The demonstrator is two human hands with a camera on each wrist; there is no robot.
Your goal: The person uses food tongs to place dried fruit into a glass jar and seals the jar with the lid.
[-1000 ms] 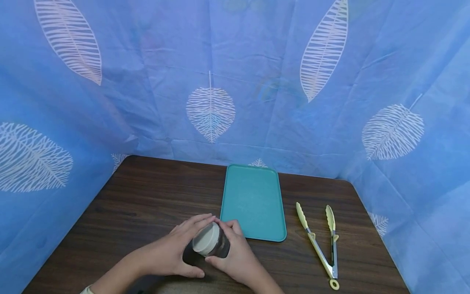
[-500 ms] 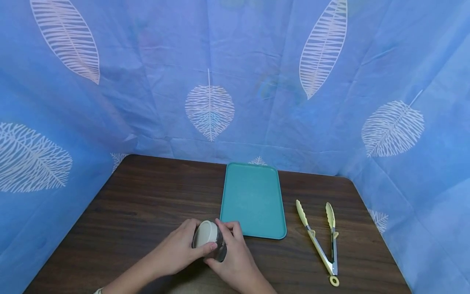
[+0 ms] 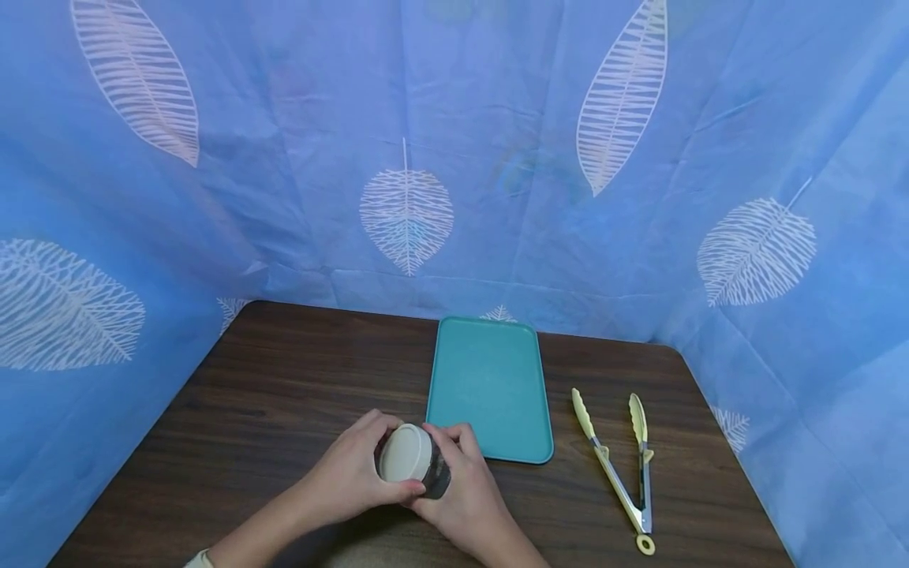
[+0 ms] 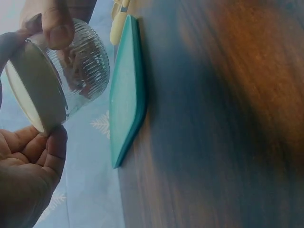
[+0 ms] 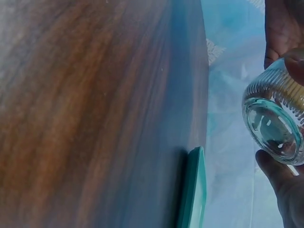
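Gripping a small ribbed glass jar [image 3: 419,472] between them, both hands hover just above the table's [image 3: 284,394] near edge. The left hand [image 3: 348,477] curls its fingers round the cream lid [image 3: 405,453] — thumb and fingertips on the rim — while the right hand [image 3: 472,501] wraps the glass body, tilted on its side (the base faces the right wrist camera). A teal tray [image 3: 490,386] lies just beyond toward the far edge; yellow tongs [image 3: 621,465] rest nearer the right edge.
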